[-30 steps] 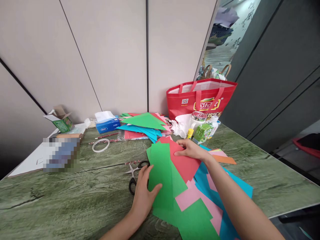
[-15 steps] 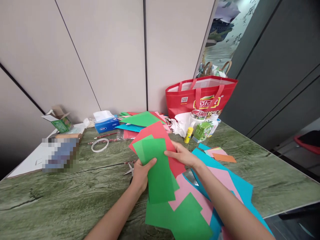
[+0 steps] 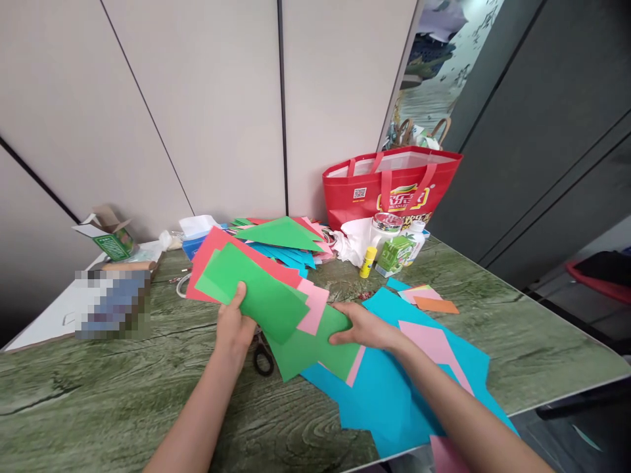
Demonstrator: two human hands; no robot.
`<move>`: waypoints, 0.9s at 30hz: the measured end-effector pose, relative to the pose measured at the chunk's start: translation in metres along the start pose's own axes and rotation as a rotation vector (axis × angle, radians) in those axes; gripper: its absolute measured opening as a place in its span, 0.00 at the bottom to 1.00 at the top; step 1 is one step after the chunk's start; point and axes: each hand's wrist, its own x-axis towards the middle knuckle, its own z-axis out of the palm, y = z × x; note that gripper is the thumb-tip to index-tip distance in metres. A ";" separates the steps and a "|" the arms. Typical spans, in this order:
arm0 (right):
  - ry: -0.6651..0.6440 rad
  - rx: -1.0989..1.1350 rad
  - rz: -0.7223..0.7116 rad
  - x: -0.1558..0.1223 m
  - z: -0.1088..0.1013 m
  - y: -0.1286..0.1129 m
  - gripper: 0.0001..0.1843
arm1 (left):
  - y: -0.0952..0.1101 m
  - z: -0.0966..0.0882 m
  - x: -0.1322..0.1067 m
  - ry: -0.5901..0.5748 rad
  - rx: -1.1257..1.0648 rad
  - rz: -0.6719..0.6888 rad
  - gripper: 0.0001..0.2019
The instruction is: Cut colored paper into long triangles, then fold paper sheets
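Observation:
My left hand (image 3: 235, 327) is closed on a fanned stack of coloured paper, its thumb pressing a green sheet (image 3: 261, 292) that overlaps a red sheet (image 3: 210, 246). My right hand (image 3: 367, 327) pinches the right edge of another green sheet (image 3: 303, 348), with pink paper (image 3: 315, 309) showing against it. The two bundles overlap in the middle, so I cannot tell where one ends. Beneath my right forearm lie large blue sheets (image 3: 372, 401) with a pink piece (image 3: 424, 341) on top. The handle of dark scissors (image 3: 263, 361) shows by my left hand, the blades hidden under paper.
At the back sits a pile of coloured paper (image 3: 280, 233), beside a red bag (image 3: 340, 197). A yellow glue stick (image 3: 367, 263), a green carton (image 3: 394, 257) and a white bottle (image 3: 418, 243) stand in front of it. Orange paper (image 3: 436, 304) lies at right; a green box (image 3: 116, 244) at left.
My left hand has carried the red and green stack left and tilted it. My right hand has left the red sheet and now grips the lower green and pink paper, lifted off the blue sheets.

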 end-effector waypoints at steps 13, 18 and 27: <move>0.177 0.302 0.118 -0.018 -0.062 -0.001 0.21 | 0.078 -0.042 0.044 0.239 -0.102 0.144 0.17; 0.409 0.506 0.036 -0.014 -0.070 -0.012 0.24 | 0.054 -0.033 0.039 0.224 -0.027 -0.016 0.18; 0.032 0.516 -0.163 0.043 0.003 -0.062 0.28 | 0.040 -0.014 0.024 0.077 0.023 -0.135 0.12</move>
